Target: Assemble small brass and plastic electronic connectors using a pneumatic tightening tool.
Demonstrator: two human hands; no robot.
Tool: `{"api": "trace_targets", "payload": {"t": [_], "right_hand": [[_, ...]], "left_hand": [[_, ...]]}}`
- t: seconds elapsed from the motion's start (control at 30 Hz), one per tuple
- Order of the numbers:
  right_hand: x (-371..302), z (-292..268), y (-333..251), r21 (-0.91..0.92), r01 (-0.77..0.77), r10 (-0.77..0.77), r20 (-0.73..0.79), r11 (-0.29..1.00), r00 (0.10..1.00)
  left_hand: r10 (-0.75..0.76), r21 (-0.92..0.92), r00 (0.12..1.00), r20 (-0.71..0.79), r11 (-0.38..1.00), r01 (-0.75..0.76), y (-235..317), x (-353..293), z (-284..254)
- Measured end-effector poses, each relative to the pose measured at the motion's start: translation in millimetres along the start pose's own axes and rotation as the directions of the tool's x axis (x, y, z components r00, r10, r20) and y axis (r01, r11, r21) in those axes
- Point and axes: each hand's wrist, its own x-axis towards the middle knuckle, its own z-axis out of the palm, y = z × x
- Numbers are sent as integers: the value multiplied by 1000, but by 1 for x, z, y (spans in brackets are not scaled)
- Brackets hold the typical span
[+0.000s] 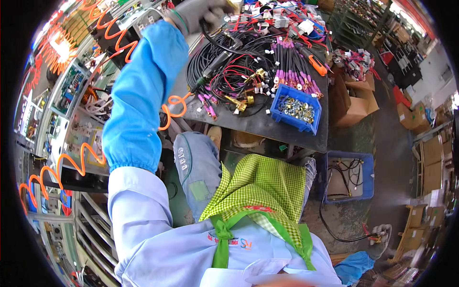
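Note:
My left hand (201, 15), in a grey glove, reaches over the far left of the dark table (210, 118). Its fingers look curled round a black cable (206, 32) that loops down from it; the fingertips are slightly smeared. Below lie coiled black cables (195, 67) and a dark air-driven tool (215, 64) on an orange coiled hose (178, 106). My right hand (381, 239), also gloved, is low at the right. It grips the end of another black cable (330, 230), which trails from a blue bin (362, 195); a small red piece shows beside the fingers.
A blue tray (292, 122) of small metal nuts sits at the table's near right corner. Purple-ended cables (287, 67) and brass fittings (239, 103) lie behind and left of it. An open cardboard box (351, 107) stands right of the table. Metal rails (95, 225) run at the left.

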Motion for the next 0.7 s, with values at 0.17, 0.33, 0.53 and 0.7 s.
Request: {"api": "trace_targets", "payload": {"t": [0.17, 0.33, 0.53, 0.7], "right_hand": [[25, 11, -22, -106, -29, 53, 234, 994, 971], [41, 73, -14, -187, -94, 129, 188, 978, 974], [74, 118, 60, -113, -321, 340, 303, 940, 890], [92, 148, 97, -45, -490, 472, 358, 871, 806]], "left_hand": [[-113, 645, 983, -146, 742, 181, -92, 32, 51], [319, 997, 948, 1, -75, 25, -178, 114, 8], [343, 816, 882, -324, -369, 444, -205, 103, -28], [67, 790, 962, -266, -557, 257, -131, 97, 93]]}}
